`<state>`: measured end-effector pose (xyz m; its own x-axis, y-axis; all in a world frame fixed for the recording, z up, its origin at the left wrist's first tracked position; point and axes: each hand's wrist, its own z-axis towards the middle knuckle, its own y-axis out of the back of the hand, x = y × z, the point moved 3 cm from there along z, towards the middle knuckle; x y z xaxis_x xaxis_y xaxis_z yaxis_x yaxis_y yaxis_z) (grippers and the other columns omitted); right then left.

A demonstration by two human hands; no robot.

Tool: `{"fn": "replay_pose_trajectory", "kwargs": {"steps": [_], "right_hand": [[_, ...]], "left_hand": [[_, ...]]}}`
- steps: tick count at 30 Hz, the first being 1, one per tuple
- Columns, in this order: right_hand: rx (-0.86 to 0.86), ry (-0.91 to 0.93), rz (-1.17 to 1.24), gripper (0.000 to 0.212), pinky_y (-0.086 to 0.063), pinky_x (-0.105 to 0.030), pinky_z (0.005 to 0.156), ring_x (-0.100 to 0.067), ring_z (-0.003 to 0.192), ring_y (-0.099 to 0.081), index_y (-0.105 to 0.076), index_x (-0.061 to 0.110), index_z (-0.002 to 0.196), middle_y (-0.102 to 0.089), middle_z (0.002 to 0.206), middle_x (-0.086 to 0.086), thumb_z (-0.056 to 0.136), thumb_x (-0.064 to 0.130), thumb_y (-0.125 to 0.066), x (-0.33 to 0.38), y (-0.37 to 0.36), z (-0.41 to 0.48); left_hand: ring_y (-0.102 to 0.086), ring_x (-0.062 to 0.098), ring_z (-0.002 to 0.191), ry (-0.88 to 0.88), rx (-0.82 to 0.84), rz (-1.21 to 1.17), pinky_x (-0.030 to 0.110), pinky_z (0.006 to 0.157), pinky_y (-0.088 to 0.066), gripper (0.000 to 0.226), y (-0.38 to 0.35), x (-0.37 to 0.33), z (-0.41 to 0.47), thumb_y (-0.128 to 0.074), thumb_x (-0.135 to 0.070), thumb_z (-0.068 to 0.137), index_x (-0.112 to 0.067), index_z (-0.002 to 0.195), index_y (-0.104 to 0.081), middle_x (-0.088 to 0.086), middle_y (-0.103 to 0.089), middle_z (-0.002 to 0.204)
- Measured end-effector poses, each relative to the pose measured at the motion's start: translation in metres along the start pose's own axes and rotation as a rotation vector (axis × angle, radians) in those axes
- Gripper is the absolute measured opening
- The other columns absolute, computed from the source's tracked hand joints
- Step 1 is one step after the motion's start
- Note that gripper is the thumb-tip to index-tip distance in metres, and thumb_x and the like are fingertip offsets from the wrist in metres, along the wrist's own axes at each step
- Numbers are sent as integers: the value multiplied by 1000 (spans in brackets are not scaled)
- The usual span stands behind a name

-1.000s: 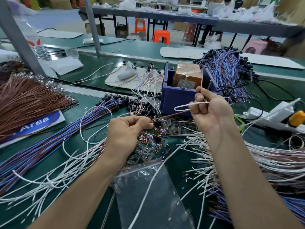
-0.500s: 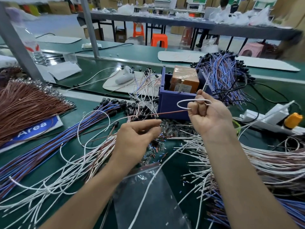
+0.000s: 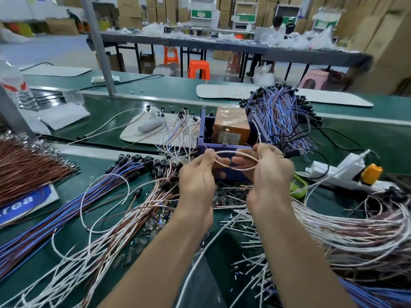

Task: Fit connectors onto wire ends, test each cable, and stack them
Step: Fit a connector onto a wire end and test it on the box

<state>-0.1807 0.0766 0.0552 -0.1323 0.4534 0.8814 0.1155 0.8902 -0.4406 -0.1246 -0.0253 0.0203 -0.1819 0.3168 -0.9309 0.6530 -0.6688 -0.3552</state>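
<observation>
Now, just beyond both hands sits the purple bin [image 3: 222, 150]; between them a looped pinkish wire [image 3: 235, 160] runs left-right, left hand [image 3: 196, 178] pinching one end, right hand [image 3: 270, 172] closed on the other, equally near, ends likely meeting.

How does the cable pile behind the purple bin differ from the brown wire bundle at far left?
The cable pile behind the bin mixes blue, white and brown strands; the brown wire bundle is one colour. The pile carries black connectors at its ends; the bundle's ends look bare and silvery. The pile is heaped and arching, leaning against the purple bin; the bundle lies flat and fanned out. Both rest on the green bench, untouched by the hands.
</observation>
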Motion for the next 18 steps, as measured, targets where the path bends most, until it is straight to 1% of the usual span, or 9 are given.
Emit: {"fn": "replay_pose_trajectory", "kwargs": {"steps": [2,4,5,6,8,10,13,15,18], "right_hand": [[-82,70,-110,20,-52,-29,46,-21,43,-65,-57,13,84,-72,60,-7,102,9,-50,-7,12,0],[-143,113,-171,20,-49,-30,46,-19,41,-63,-58,16,82,-71,57,-6,100,10,-51,-17,22,0],[-162,118,-186,19,-48,-30,46,-17,41,-63,-58,17,82,-70,56,-5,99,11,-52,-21,24,1],[-177,114,-198,18,-48,-28,46,-16,42,-64,-58,18,83,-70,56,-5,99,12,-53,-25,26,3],[-191,93,-205,16,-47,-26,45,-14,43,-65,-58,18,85,-71,57,-4,99,14,-52,-29,28,6],[-194,70,-224,16,-48,-27,50,-12,44,-64,-59,17,86,-71,57,-3,100,16,-52,-31,31,9],[-172,40,-216,17,-50,-33,57,-14,44,-64,-59,16,86,-72,58,-3,101,17,-51,-34,33,12],[-148,21,-179,18,-52,-34,56,-18,43,-64,-59,14,86,-72,59,-6,101,16,-50,-34,31,13],[-124,14,-129,20,-51,-29,47,-21,40,-62,-57,9,84,-71,58,-9,101,14,-50,-33,29,13]], "left_hand": [[-56,13,45,-79,-27,130,25,45,-46,51,-5,9,0,-52,-28,106,-22,58,-68,7,-73,67],[-55,19,52,-184,-6,269,46,54,-49,46,-8,16,0,-52,-41,100,-16,64,-63,10,-67,60],[-53,21,54,-223,12,312,53,56,-49,45,-9,19,2,-50,-45,96,-12,66,-61,11,-63,59],[-51,22,54,-246,32,334,54,55,-48,45,-9,22,4,-49,-46,92,-10,67,-59,12,-60,58],[-48,18,51,-268,55,370,46,51,-43,46,-8,24,9,-49,-48,93,-12,66,-58,8,-57,54],[-46,13,48,-271,60,421,36,49,-39,47,-6,27,15,-50,-49,96,-16,63,-58,2,-58,52],[-48,12,48,-256,85,436,36,51,-40,46,-7,30,19,-51,-49,97,-19,63,-60,2,-62,53],[-49,14,49,-234,91,429,36,51,-40,47,-8,30,20,-51,-49,96,-19,61,-60,3,-62,54],[-48,14,48,-201,106,415,31,49,-39,48,-6,28,20,-53,-47,98,-21,58,-60,2,-63,54]]}}
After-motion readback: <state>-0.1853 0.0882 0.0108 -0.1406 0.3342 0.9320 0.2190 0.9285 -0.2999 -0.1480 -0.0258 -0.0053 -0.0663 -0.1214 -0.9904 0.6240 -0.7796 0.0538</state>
